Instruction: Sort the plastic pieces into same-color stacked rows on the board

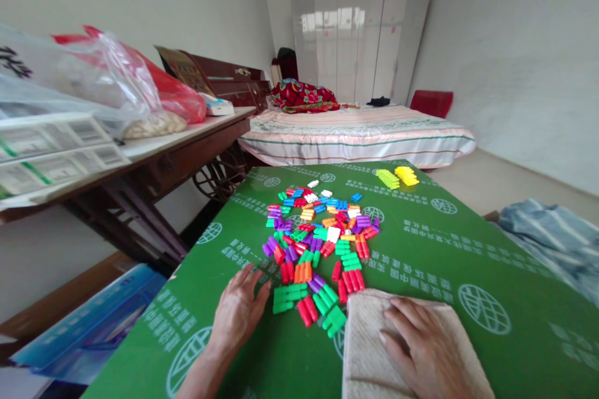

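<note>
My left hand (241,304) rests on the green board (421,243) with its fingers apart and nothing in it. Just right of its thumb lies a green plastic block (289,297). My right hand (418,336) lies on a folded beige cloth (369,349), its fingers spread over the top. A loose heap of colourful plastic blocks (306,271) in red, orange, purple, blue, green and white covers the middle of the board. Near the far right edge stand a light-green group of blocks (388,179) and a yellow group of blocks (406,176).
On the left, a sewing-machine table (187,140) carries plastic bags (140,75) and white boxes (56,143). Below it is a blue plastic package (93,318). Beyond the board is a bed (360,131) with a red flowered blanket (304,96). Blue checked fabric (543,237) lies at right.
</note>
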Demonstrator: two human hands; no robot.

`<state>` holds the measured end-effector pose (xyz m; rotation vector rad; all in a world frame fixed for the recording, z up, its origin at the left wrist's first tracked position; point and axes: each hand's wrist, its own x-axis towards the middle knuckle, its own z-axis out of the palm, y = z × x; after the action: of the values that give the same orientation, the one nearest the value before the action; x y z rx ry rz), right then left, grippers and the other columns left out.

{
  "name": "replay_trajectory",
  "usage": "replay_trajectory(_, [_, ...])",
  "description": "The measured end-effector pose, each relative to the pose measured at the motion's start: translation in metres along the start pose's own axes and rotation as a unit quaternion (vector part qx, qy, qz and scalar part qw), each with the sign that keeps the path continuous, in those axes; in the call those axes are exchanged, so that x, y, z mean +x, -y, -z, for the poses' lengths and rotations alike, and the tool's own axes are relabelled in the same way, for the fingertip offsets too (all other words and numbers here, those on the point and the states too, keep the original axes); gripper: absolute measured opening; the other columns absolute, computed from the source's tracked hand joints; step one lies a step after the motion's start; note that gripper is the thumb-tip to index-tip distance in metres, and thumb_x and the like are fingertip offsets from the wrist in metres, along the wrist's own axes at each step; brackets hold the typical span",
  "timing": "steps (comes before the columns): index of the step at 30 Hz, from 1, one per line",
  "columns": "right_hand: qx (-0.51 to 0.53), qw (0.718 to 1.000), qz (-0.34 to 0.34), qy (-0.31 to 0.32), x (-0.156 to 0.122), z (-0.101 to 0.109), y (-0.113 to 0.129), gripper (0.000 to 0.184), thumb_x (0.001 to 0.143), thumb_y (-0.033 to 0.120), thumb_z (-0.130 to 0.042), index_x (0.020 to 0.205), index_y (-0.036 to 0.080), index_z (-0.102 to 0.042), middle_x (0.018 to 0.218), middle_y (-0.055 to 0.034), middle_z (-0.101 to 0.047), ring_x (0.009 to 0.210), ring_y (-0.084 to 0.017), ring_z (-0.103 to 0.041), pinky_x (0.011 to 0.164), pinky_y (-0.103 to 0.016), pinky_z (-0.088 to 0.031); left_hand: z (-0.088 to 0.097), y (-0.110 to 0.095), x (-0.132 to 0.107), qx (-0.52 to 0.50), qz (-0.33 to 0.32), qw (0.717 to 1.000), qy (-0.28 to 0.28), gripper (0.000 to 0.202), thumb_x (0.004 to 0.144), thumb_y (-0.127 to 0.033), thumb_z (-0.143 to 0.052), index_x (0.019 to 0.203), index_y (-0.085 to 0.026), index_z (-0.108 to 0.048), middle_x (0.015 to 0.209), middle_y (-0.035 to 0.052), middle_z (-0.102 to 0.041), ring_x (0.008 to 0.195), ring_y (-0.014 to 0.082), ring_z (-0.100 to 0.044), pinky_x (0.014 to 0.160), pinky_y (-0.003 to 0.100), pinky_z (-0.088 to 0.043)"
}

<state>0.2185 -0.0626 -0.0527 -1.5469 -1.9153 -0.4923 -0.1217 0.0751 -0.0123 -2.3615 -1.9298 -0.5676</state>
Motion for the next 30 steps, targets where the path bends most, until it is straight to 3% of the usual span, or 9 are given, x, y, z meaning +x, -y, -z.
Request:
replay_trajectory(5, [-0.002,1.0,0.003,0.002,0.0,-0.001,-0.001,0.019,0.086,0.033,-0.057,0.099,0.022,-0.067,0.107,-0.0058,-0.071,0.097,-0.023,-0.066,0.087,-0.036,-0.048,-0.005,0.004,0.037,0.045,0.073,0.995,0.042,0.049,0.088,-0.038,-0.038,0.122,-0.009,-0.057,0.142,0.0203,-0.045,0.135,0.031,-0.041,0.109,0.049,-0.042])
replay_trajectory(14, [0.004,1.0,0.016,-0.021,0.002,-0.001,-0.003,0.017,0.086,0.032,-0.057,0.097,0.023,-0.067,0.105,-0.0053,-0.072,0.093,-0.022,-0.067,0.084,-0.035,-0.049,-0.001,0.006,0.086,0.064,0.156,0.985,0.034,0.055,0.091,-0.038,-0.026,0.132,-0.006,-0.045,0.148,0.0222,-0.034,0.142,0.0352,-0.025,0.114,0.054,-0.03])
replay_trajectory(25, [0.002,0.999,0.026,-0.019,0.004,-0.012,-0.009,0.016,0.081,0.031,-0.061,0.096,0.025,-0.065,0.104,-0.0019,-0.072,0.093,-0.019,-0.067,0.084,-0.029,-0.049,-0.007,0.023,0.129,0.04,0.187,0.981,0.034,0.065,0.09,-0.048,-0.016,0.129,-0.004,-0.044,0.145,0.0281,-0.033,0.14,0.0422,-0.023,0.109,0.062,-0.029])
replay_trajectory(30, [0.015,0.999,0.018,-0.033,0.003,-0.016,-0.01,0.015,0.082,0.031,-0.06,0.096,0.025,-0.063,0.103,-0.0018,-0.072,0.092,-0.018,-0.066,0.084,-0.028,-0.047,-0.012,0.026,0.144,0.042,0.224,0.973,0.033,0.066,0.088,-0.051,-0.014,0.121,-0.006,-0.05,0.135,0.0264,-0.042,0.134,0.0415,-0.031,0.105,0.061,-0.033])
